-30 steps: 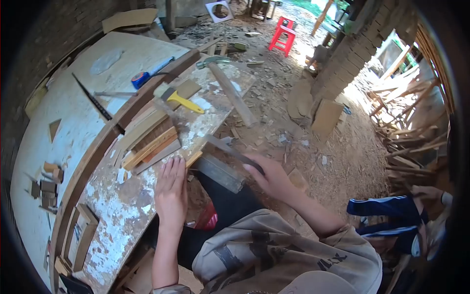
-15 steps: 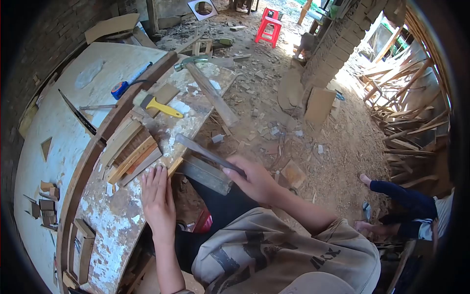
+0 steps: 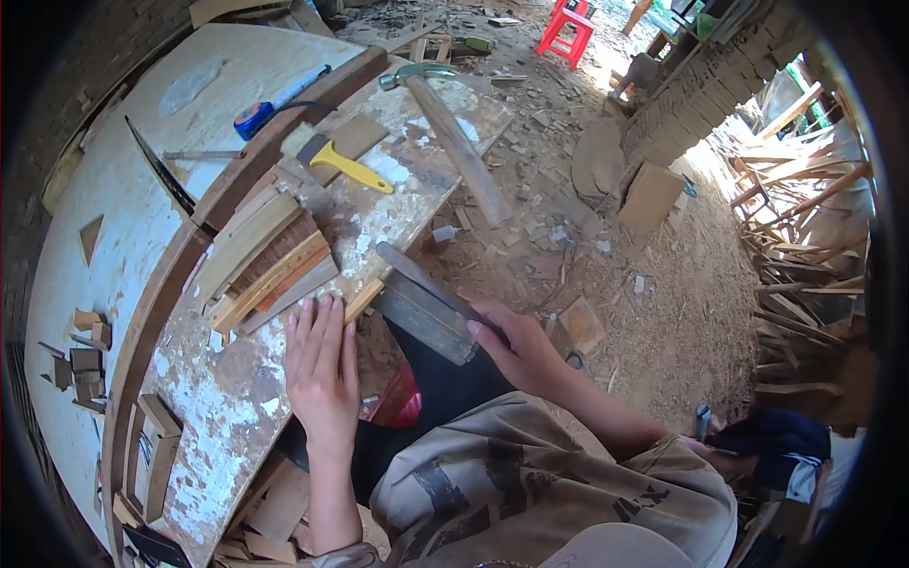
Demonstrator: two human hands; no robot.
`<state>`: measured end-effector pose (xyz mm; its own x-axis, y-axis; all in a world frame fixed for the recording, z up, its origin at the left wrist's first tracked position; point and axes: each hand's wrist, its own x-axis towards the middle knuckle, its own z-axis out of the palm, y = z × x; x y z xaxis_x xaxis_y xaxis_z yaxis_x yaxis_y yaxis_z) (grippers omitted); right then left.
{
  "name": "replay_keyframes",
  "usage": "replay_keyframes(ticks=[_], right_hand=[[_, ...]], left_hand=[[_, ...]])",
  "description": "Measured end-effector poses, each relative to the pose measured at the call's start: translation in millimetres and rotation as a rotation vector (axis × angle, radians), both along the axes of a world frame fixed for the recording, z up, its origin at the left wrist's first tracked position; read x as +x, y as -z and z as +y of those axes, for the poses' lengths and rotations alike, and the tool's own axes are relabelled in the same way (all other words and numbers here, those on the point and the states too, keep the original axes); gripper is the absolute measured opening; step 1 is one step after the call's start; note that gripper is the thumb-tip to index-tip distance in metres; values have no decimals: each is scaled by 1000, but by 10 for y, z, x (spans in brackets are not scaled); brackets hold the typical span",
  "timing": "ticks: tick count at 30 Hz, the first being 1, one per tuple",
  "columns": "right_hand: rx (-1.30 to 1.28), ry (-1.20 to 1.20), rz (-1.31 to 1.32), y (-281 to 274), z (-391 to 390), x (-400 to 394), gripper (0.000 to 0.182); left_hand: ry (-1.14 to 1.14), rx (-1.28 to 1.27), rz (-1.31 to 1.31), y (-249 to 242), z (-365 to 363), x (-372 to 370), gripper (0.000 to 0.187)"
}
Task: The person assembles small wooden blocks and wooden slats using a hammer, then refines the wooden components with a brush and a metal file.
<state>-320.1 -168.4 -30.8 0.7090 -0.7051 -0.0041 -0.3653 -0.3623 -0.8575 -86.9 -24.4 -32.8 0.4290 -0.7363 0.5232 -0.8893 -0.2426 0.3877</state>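
My left hand (image 3: 322,369) lies flat, fingers together, on the paint-spattered workbench board (image 3: 227,398), pressing on the near end of a thin wooden strip (image 3: 365,299) that juts over the bench edge. A stack of wooden strips (image 3: 270,260) lies just beyond my fingertips. My right hand (image 3: 519,348) grips a backsaw (image 3: 423,301) by its handle. The saw's blade rests against the overhanging end of the strip.
A yellow-handled scraper (image 3: 346,166), a claw hammer (image 3: 454,133), a blue tape measure (image 3: 260,115) and a thin saw blade (image 3: 156,175) lie farther along the bench. Small wood blocks (image 3: 80,364) sit at left. Wood scraps litter the dirt floor. Another person's dark sleeve (image 3: 772,440) is at right.
The saw has moved down and in against the overhanging strip. My left hand stays on the bench. The person at right has shifted lower and farther right.
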Motion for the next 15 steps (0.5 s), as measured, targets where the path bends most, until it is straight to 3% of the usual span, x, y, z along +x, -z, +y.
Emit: replay_keyframes(ticks=[6, 12, 15], right_hand=[[-67, -4, -18, 59, -30, 22, 31], [69, 37, 141, -37, -33, 75, 33], [-77, 28, 45, 77, -27, 77, 36]], left_hand=[[12, -13, 48, 2, -3, 17, 29], [37, -79, 162, -34, 29, 22, 27], [44, -121, 211, -23, 58, 46, 28]])
